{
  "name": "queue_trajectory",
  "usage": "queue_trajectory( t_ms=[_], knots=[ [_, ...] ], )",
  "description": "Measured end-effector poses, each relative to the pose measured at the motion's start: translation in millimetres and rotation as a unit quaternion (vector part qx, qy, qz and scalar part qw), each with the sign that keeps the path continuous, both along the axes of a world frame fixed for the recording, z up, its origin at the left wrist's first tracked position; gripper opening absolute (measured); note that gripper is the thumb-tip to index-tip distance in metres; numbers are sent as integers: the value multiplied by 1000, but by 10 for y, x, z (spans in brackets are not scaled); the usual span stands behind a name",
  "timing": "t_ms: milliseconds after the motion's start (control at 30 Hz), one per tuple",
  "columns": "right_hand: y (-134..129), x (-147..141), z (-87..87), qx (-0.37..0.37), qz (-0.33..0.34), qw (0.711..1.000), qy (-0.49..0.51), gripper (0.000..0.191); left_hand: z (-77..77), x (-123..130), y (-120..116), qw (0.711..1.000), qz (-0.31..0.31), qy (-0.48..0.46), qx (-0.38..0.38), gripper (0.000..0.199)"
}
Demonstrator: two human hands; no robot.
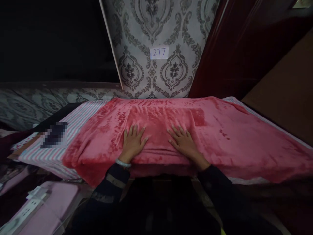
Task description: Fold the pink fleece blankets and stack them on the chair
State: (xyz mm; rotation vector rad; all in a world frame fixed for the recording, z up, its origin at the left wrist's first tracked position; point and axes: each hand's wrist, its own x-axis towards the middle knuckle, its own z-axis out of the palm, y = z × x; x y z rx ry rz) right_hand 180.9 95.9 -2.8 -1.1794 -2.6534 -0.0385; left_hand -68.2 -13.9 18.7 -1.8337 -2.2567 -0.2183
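Observation:
A pinkish-red plush blanket [232,140] is spread over a long table. Near its middle lies a flat rectangular area of the same plush fabric [158,125], with soft creases along the near side. My left hand [133,142] presses flat on the left part of this area, fingers spread; a pale bangle [123,163] circles the wrist. On the right part, my right hand [183,141] also lies palm down with its fingers apart. Neither hand grips the cloth.
A striped cloth [80,120] shows beneath the blanket at the left, with a blurred-out dark item [54,134] on it. A dark screen [56,42] hangs behind. Lower left, a power strip [26,210] rests on a pink surface [61,195]. A dark red panel [232,55] stands at right.

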Motion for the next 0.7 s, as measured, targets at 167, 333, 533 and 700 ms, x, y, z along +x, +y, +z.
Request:
queue_trajectory(
  t_ms=[167,333,533,700],
  knots=[
    [-386,250,-104,11,17,999,33,60,-38,21,-310,1000,4,11,15,57],
    [-440,191,85,-11,29,994,108,52,153,299,-282,998,-41,-31,29,57],
    [-393,-153,130,-1,-5,999,53,51,102,661,-31,986,-160,-48,-9,63],
    [-552,-116,-125,34,-6,999,23,53,-182,644,-146,985,-168,-37,18,64]
  ],
)
